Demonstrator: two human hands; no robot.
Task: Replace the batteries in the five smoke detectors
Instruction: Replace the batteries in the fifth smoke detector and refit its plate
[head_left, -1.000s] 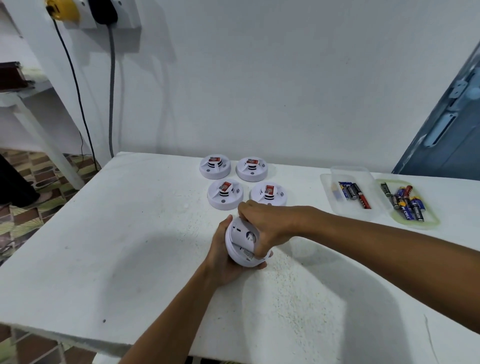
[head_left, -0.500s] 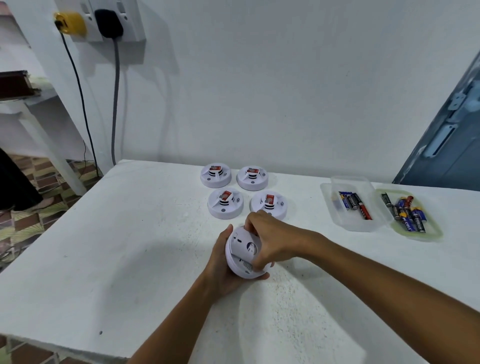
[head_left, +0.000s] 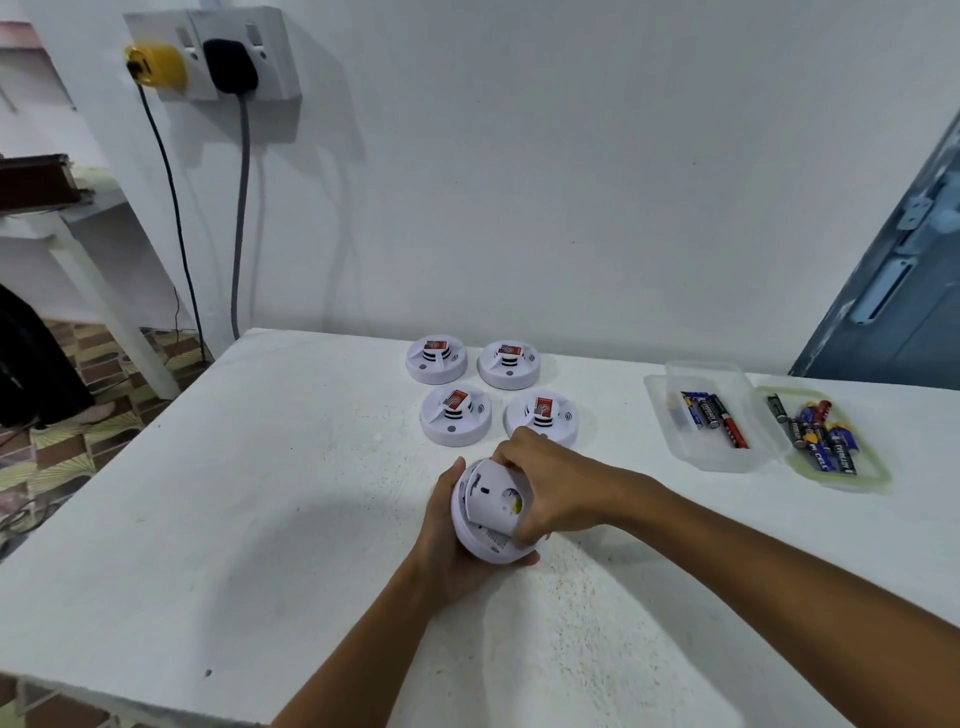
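- Left hand (head_left: 447, 540) cups the smoke detector (head_left: 485, 525), near the table's (head_left: 234, 493) middle.
- Right hand (head_left: 550, 488) fingers curl around its back plate (head_left: 491, 493).
- Four detectors (head_left: 455, 415) sit toward the far edge.

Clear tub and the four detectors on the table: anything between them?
No. Head view shows bare table between the detectors and the tub.

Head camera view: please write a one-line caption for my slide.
Left hand holds a round white plastic smoke detector while right hand grips its back cover.
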